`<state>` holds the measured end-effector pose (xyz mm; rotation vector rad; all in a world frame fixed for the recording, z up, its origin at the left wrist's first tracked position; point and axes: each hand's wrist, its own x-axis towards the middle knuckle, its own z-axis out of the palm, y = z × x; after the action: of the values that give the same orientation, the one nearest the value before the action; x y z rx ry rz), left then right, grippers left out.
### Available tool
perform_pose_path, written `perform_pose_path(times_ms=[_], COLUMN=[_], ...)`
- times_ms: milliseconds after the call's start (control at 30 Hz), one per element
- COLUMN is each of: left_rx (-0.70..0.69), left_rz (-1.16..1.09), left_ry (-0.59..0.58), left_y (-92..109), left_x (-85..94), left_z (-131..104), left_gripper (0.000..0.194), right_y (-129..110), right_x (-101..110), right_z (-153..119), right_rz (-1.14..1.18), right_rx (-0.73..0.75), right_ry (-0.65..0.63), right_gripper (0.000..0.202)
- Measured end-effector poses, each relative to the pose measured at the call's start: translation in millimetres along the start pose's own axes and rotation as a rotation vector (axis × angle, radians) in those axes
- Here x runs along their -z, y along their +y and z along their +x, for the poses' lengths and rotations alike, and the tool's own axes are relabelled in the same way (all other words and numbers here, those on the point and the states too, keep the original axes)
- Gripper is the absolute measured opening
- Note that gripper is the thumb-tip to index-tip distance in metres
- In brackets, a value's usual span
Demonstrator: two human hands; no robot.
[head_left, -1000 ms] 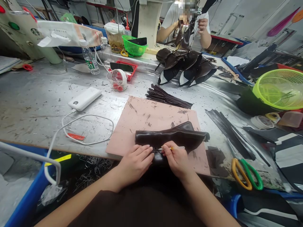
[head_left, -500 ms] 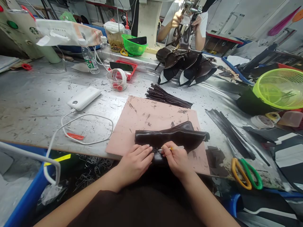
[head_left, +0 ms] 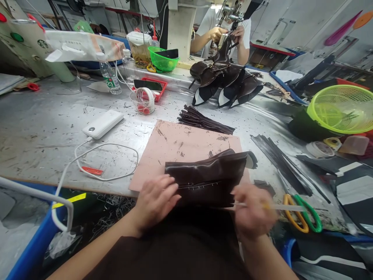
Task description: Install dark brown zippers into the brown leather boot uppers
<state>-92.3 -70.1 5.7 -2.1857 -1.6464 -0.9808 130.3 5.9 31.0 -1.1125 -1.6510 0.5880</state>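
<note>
A dark brown leather boot upper (head_left: pixel 208 171) lies near the front edge of a pink board (head_left: pixel 186 136). White tick marks run along its long seam, now uncovered. My left hand (head_left: pixel 157 200) rests at the left end of the upper, fingers loosely apart and holding nothing. My right hand (head_left: pixel 255 212), smeared by motion, is beyond the upper's right end. It grips a thin pale pen (head_left: pixel 287 207) with a yellow part; its narrow tip points left toward the leather.
Green-and-orange-handled scissors (head_left: pixel 304 213) and dark strips (head_left: pixel 279 163) lie right of the board. More strips (head_left: pixel 204 119) lie behind it. A white power bank (head_left: pixel 103 123) with a looped cable is left. Across the table, a person works at a sewing machine (head_left: pixel 186 31) beside leather uppers (head_left: pixel 227 79).
My right hand has lifted off the seam with the pen and swung right. My left hand has slid a little left and down. The marked seam has come into view.
</note>
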Motion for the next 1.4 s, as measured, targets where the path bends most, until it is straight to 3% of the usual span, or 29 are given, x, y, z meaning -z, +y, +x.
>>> perform_pose_path(times_ms=[67,100,200,233,267,367,533,633,733,900,1000,1100,1300,1400], left_rx=[0.253,0.384,0.697,0.778,0.852,1.005,1.177,1.255,1.208,1.099,1.139,1.239,1.26,1.402], left_rz=[0.003,-0.027,-0.277,-0.391,-0.507,-0.861,-1.327,-1.506,-1.569,-1.358,-1.272,-1.398,-1.595,-1.596], left_ry=[-0.036,-0.128,-0.459,-0.513,-0.53,-0.524,-0.559,-0.562,-0.622,-0.631,-0.573,-0.553,-0.481,-0.443], left_y=[-9.1,-13.3,-20.8,-21.1,-20.4,-14.3,-1.7,2.5,5.0,12.7,18.4,23.4,29.9,31.3], left_x=[5.8,7.8,9.4,9.1,8.8,10.3,22.0,30.5,37.6,41.1,41.4,44.4,50.7,54.6], left_z=[5.0,8.9,23.6,28.6,33.3,43.8,44.3,34.2,23.8,20.6,20.3,14.0,1.6,2.0], left_gripper=[0.03,0.032,0.029,0.027,0.025,0.026,0.044,0.047,0.049,0.056,0.059,0.055,0.052,0.043], right_y=[13.7,21.5,41.6,45.4,47.3,41.4,17.4,11.4,7.6,-14.2,-24.1,-24.1,-19.1,-15.6], right_x=[21.8,32.2,52.3,54.0,53.3,41.3,14.5,5.5,2.8,5.9,10.8,15.8,23.3,25.4], right_z=[11.2,17.9,34.5,37.4,38.9,37.6,28.4,19.1,9.6,3.6,2.2,-2.4,-10.1,-8.4], right_rz=[-0.122,-0.238,-0.717,-0.807,-0.822,-0.539,0.076,0.461,0.674,0.495,0.403,0.329,0.261,0.218], right_rx=[-0.057,-0.118,-0.416,-0.473,-0.482,-0.35,-0.312,-0.392,-0.439,-0.197,-0.117,-0.13,-0.188,-0.273], right_ry=[0.175,0.142,-0.273,-0.365,-0.377,-0.236,-0.33,-0.245,-0.175,-0.184,-0.167,-0.171,-0.228,-0.283], right_gripper=[0.035,0.033,0.027,0.026,0.026,0.039,0.034,0.034,0.028,0.018,0.015,0.013,0.014,0.024])
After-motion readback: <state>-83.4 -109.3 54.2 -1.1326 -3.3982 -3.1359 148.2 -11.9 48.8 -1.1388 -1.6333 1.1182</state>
